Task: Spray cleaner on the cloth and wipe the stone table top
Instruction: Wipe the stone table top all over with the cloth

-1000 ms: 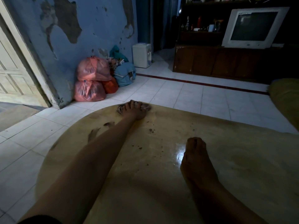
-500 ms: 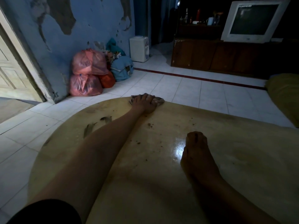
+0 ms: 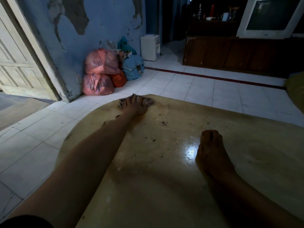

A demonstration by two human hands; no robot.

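The tan stone table top (image 3: 172, 178) fills the lower half of the view, with dark crumbs and smears scattered across it. A crumpled grey-brown cloth (image 3: 148, 101) lies at the table's far edge. My left hand (image 3: 134, 105) presses down on it with fingers spread, arm stretched far forward. My right hand (image 3: 211, 150) rests on the table nearer to me, fingers curled under and holding nothing, beside a bright glare spot. No spray bottle is in view.
White tiled floor surrounds the table. Orange plastic bags (image 3: 98, 71) and a blue bundle (image 3: 133, 68) sit against the peeling blue wall. A small white dispenser (image 3: 150, 47), a dark wooden cabinet (image 3: 238, 53) with a white TV (image 3: 271, 17), and a door (image 3: 18, 63) at left.
My left hand slid the cloth to the right and then back left along the table's far edge. My right hand stayed where it was.
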